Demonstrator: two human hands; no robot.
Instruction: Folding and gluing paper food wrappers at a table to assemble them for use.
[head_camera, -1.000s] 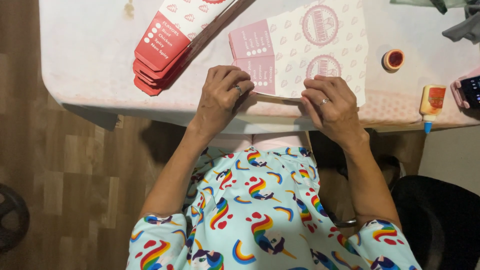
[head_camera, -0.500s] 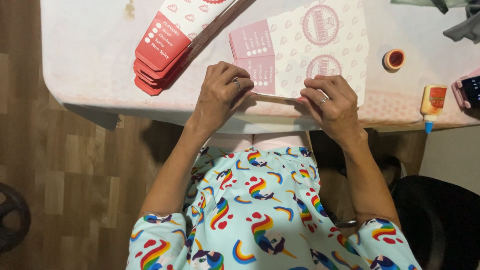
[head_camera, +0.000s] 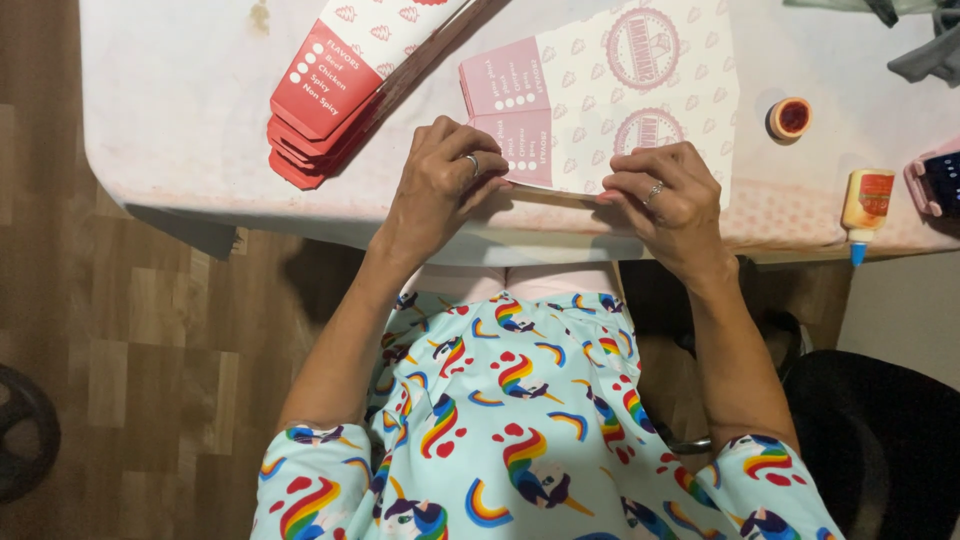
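Barely shifted since the earlier frame: left hand (head_camera: 440, 175) and right hand (head_camera: 665, 195) both pinching the near edge of the flat pink carton blank (head_camera: 620, 95) on the counter (head_camera: 180, 120), seemingly creasing its fold.

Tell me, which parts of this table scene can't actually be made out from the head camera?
- Near edge of the flat pink carton sheet: covered by the left hand and right hand in the head view.
- Fingertips of both hands: curled under at the sheet's edge.
- Stack of red cartons: far end cut off by the top edge.
- Pink device: cut off by the right edge.
- Glue bottle: label too small to tell.
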